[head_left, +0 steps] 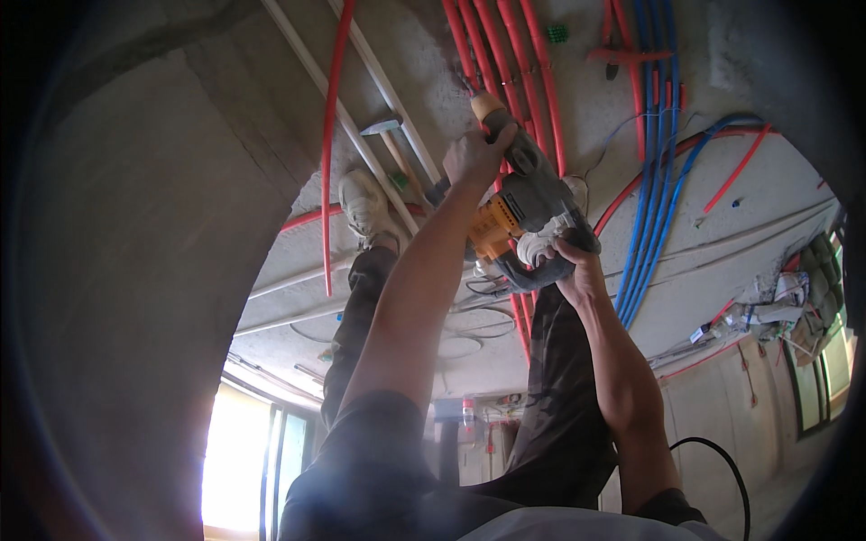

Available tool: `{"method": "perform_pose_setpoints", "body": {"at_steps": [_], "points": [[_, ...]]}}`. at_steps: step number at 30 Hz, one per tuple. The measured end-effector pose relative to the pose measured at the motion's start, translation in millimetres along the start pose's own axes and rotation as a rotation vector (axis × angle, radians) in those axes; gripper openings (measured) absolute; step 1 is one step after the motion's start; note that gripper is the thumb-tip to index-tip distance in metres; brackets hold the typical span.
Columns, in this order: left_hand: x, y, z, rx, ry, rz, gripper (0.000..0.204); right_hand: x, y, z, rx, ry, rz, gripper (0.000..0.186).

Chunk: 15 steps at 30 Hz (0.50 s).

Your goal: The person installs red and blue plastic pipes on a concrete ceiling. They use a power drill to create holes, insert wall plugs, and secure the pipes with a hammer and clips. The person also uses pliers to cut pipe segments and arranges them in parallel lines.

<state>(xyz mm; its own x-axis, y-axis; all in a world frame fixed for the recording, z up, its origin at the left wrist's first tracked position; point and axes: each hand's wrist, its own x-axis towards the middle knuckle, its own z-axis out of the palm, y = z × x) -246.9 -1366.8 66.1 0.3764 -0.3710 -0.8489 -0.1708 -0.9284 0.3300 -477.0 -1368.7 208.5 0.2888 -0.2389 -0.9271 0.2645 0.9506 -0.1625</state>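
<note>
My left hand [474,158] grips the front of an orange and black rotary hammer drill [528,203], just behind its tan nose. My right hand [568,261] is wrapped around its rear handle. The bit [466,83] points away from me, toward the floor beside red conduits [510,50]; whether it touches is unclear. Left of the drill, a hammer [397,153] with a wooden handle lies among white pipes [316,72]. My shoes [363,203] are on either side, the right one partly hidden behind the tool.
Blue conduits [645,234] run along the floor to my right. A loose red pipe [329,180] lies left. A grey concrete wall [126,270] rises close at my left. Bags and rubble [780,298] are piled at the right, by a window. A black cord [731,464] loops behind me.
</note>
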Motion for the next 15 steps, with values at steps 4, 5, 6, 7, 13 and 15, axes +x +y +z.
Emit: {"method": "perform_pose_setpoints", "body": {"at_steps": [4, 5, 6, 7, 13, 15], "points": [[3.0, -0.8, 3.0, -0.018, 0.025, 0.029, 0.078, 4.7, -2.1, -9.1, -0.015, 0.040, 0.002, 0.022], [2.9, -3.3, 2.2, -0.026, 0.046, 0.040, 0.082, 4.5, -0.2, -5.8, -0.001, 0.054, 0.010, 0.022], [3.2, -4.1, 2.8, -0.018, 0.055, 0.049, 0.082, 4.6, 1.5, -4.3, 0.013, 0.068, 0.018, 0.022], [4.3, -3.9, 3.9, -0.010, 0.063, 0.057, 0.082, 6.2, 4.0, -7.0, 0.007, 0.066, 0.013, 0.022], [10.4, 1.9, -5.3, 0.016, 0.039, 0.017, 0.080, 14.4, 5.5, -5.1, -0.015, 0.033, 0.001, 0.018], [10.5, 6.8, -7.0, 0.005, 0.027, 0.005, 0.077, 15.4, 4.9, -7.2, -0.034, 0.028, -0.015, 0.017]]}}
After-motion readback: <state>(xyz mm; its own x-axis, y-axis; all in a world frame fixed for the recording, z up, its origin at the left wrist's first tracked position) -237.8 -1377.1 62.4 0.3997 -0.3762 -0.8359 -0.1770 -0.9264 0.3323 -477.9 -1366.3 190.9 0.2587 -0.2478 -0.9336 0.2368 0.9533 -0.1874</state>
